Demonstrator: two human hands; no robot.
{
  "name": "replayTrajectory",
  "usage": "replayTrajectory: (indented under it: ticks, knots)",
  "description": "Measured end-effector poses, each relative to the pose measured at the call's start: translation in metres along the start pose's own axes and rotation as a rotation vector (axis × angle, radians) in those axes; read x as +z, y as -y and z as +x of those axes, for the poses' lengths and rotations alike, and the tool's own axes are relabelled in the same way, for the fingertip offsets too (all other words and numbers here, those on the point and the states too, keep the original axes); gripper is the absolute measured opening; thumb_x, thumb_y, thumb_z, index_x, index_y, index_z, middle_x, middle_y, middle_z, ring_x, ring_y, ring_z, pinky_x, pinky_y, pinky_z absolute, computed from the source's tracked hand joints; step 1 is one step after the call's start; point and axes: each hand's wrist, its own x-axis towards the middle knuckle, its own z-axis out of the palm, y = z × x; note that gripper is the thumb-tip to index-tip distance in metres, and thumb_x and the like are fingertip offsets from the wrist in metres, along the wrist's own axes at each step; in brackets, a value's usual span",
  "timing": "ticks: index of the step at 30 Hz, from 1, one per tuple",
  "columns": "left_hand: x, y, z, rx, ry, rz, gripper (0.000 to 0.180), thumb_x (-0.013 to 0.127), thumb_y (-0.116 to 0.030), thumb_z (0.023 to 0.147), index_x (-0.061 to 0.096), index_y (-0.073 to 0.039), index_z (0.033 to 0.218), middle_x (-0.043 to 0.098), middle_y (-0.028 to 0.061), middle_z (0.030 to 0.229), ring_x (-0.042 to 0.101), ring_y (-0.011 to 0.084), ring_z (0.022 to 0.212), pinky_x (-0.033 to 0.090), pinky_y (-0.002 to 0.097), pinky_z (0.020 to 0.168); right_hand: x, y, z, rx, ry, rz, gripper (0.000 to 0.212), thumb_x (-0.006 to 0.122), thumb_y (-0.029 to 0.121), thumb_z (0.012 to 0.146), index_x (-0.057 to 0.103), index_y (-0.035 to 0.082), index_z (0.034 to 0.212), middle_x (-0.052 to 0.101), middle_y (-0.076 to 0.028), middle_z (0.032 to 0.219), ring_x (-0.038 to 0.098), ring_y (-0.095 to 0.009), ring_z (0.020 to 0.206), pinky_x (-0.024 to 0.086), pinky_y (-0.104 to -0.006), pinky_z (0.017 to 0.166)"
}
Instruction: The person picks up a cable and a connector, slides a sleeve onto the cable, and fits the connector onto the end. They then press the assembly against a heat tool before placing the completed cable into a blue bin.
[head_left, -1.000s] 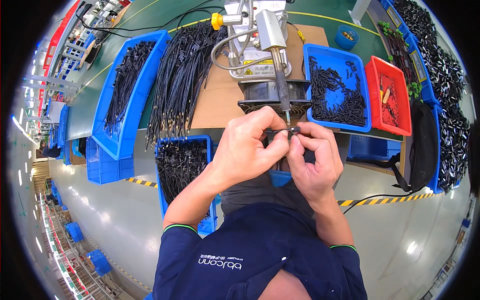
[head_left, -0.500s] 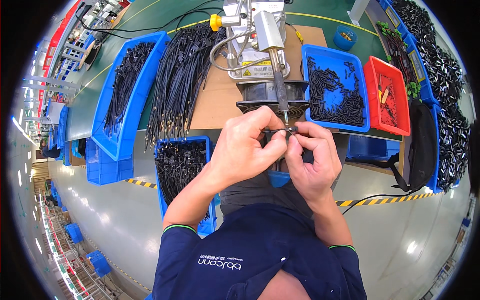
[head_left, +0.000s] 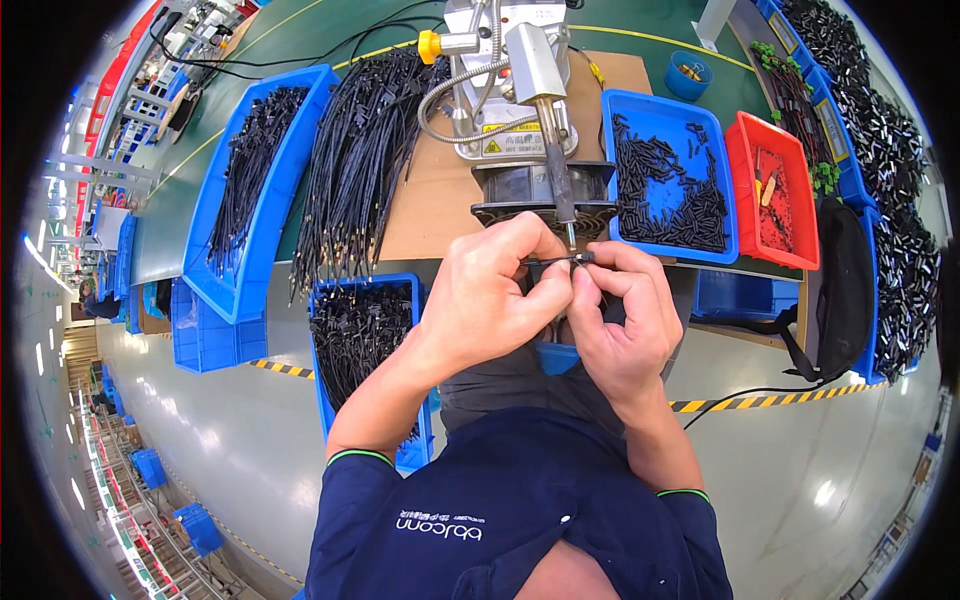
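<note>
My left hand [head_left: 492, 292] pinches a thin black cable [head_left: 541, 263] between thumb and forefinger. At the cable's right end, my right hand [head_left: 630, 312] grips a small black connector [head_left: 586, 257] with its fingertips. A soldering iron [head_left: 560, 175] on a bench machine [head_left: 515, 135] points down, and its metal tip ends just above the join between cable and connector. Whether the tip touches the join I cannot tell. A dark spool-like roll [head_left: 540, 185] sits behind the iron. My fingers hide most of the cable.
Bundled black cables [head_left: 365, 160] lie left of the machine, beside a long blue bin [head_left: 318, 95] of cables. To the right stand a blue tray [head_left: 655, 190] of short black tubes, a red tray [head_left: 775, 145] and a blue cup [head_left: 689, 75]. Another cable bin [head_left: 418, 300] stands below the bench.
</note>
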Motion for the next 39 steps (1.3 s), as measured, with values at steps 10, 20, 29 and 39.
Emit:
replayTrajectory:
  ticks: [10,20,29,39]
  knots:
    - [0.006,0.001,-0.001,0.021,-0.063,-0.071,0.012,0.075,-0.007,0.089,0.064,-0.001,0.088,0.067,0.0090,0.075,0.060,0.0133,0.056,0.047,0.0309,0.052,-0.002,0.005,-0.003,0.023,-0.015,0.042,0.021,0.083,-0.008,0.080,0.067,-0.002,0.092,0.076,-0.021,0.110,0.078,-0.030,0.089,0.065,-0.0361,0.076]
    - [0.008,-0.001,-0.011,-0.043,-0.017,-0.029,0.007,0.073,-0.002,0.091,0.067,0.002,0.091,0.072,0.0033,0.080,0.054,0.0020,0.065,0.043,0.0228,0.054,-0.005,0.006,-0.012,0.032,0.009,0.025,0.021,0.083,-0.009,0.078,0.067,-0.002,0.091,0.076,-0.021,0.111,0.078,-0.029,0.088,0.066,-0.0361,0.075]
    - [0.008,0.001,-0.023,-0.219,0.051,-0.359,0.004,0.071,-0.001,0.095,0.067,-0.001,0.093,0.072,0.0020,0.088,0.056,0.0027,0.074,0.046,0.0214,0.064,-0.022,0.000,-0.026,0.211,0.021,0.282,0.014,0.076,-0.006,0.094,0.068,-0.004,0.105,0.076,-0.021,0.111,0.075,-0.020,0.085,0.062,-0.0295,0.072]
    - [0.003,0.001,-0.030,-0.260,0.287,-0.284,0.009,0.074,-0.009,0.101,0.072,0.001,0.101,0.072,0.0018,0.089,0.058,0.0018,0.080,0.045,0.0237,0.065,-0.054,0.003,-0.030,0.792,0.288,0.657,0.017,0.077,0.007,0.101,0.074,-0.003,0.114,0.060,0.009,0.073,0.047,0.001,0.064,0.036,-0.0186,0.057]
